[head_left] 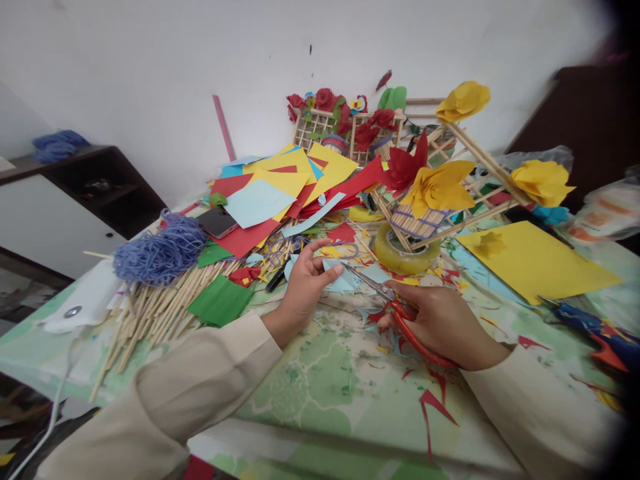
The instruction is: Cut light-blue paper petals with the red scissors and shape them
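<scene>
Blue yarn (pixel 157 250) sits at the frame's left; at centre, the person's left hand (pixel 305 285) pinches light-blue paper (pixel 343 283). Just right of it, orange-handled scissors (pixel 387 293), gripped in the right hand (pixel 443 321), point at that paper. Clean cutting likely calls for steady scissors, paper turned slowly, and the left hand kept clear.
</scene>
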Demonstrator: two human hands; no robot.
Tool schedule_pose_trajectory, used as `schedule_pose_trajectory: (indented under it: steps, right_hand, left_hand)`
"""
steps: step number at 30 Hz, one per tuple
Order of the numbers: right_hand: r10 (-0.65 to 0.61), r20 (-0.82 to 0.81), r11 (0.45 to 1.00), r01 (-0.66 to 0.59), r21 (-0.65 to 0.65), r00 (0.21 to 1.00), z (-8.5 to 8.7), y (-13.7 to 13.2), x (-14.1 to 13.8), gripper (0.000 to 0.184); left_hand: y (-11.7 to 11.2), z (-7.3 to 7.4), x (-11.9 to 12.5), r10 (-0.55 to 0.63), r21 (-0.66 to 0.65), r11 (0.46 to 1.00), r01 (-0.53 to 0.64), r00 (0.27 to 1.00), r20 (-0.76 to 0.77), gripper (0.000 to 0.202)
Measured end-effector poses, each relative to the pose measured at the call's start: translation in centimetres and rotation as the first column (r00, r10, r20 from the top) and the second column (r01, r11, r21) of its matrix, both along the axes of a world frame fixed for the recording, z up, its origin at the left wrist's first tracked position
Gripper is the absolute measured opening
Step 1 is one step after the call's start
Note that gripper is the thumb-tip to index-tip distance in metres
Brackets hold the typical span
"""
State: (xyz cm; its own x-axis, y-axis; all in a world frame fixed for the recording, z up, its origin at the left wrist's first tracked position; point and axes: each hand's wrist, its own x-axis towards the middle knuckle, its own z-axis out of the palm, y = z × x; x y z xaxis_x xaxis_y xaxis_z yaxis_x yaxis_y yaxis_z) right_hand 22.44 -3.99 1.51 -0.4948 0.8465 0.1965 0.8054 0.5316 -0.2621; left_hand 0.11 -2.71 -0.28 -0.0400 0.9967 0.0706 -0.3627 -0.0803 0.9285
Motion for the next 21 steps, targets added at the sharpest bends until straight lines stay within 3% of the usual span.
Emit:
schedule_pose_trajectory:
  steps: [9,21]
  right_hand:
    - [0.015,-0.046,0.998,-0.018,-0.065,0.999,0.01,0.09,0.04,0.039]
    - [0.014,-0.045,0.996,-0.017,-0.084,0.999,0.04,0.13,0.12,0.045]
  left_hand:
    - [-0.33,0.42,0.23,-0.17,0.009,0.985,0.17,0.985,-0.02,0.07]
    - [-0.28,0.41,0.07,-0.175,-0.002,0.985,0.175,0.983,-0.047,0.077]
